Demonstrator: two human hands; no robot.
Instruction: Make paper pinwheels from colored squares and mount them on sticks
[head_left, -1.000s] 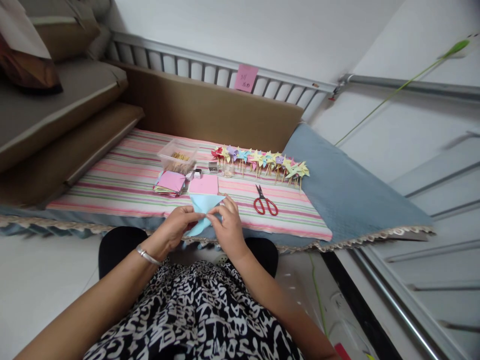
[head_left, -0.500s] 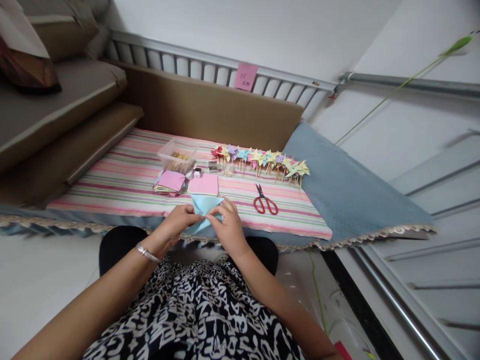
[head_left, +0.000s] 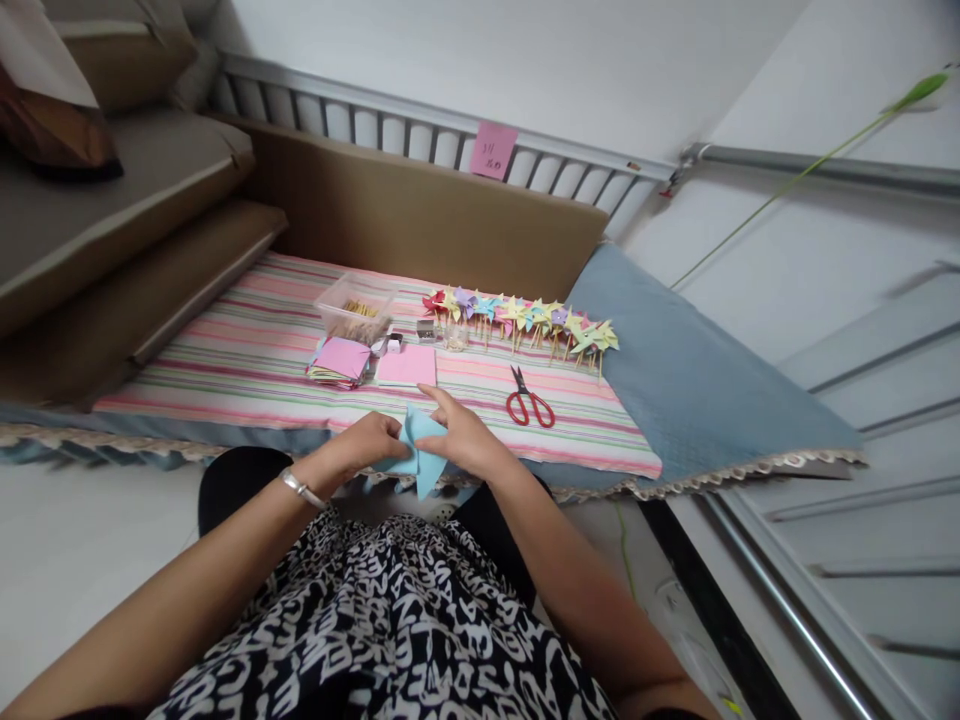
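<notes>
Between my hands, over the front edge of the striped cloth (head_left: 247, 390), is a folded light-blue paper (head_left: 429, 470) with pointed corners. My left hand (head_left: 367, 440) pinches its left side between thumb and fingers. On the right side, my right hand (head_left: 461, 435) grips it with the thumb, while the index finger stretches out toward the pink paper squares (head_left: 409, 366). Just beyond lie a second stack of coloured paper (head_left: 339, 362) and a small white object (head_left: 391, 345). Red-handled scissors (head_left: 529, 400) rest to the right of my hands, blades apart.
A clear plastic box (head_left: 354, 308) holds thin sticks. Beside it are a small grey box (head_left: 426, 331) and a clear container (head_left: 456, 338). Several finished paper pinwheels (head_left: 525, 318) on sticks line the back. A cardboard panel (head_left: 420, 215) stands behind; large brown packages (head_left: 112, 220) are stacked left.
The light-blue paper has been turned, so one point now hangs downward. My right hand has shifted its grip, and its index finger now extends forward.
</notes>
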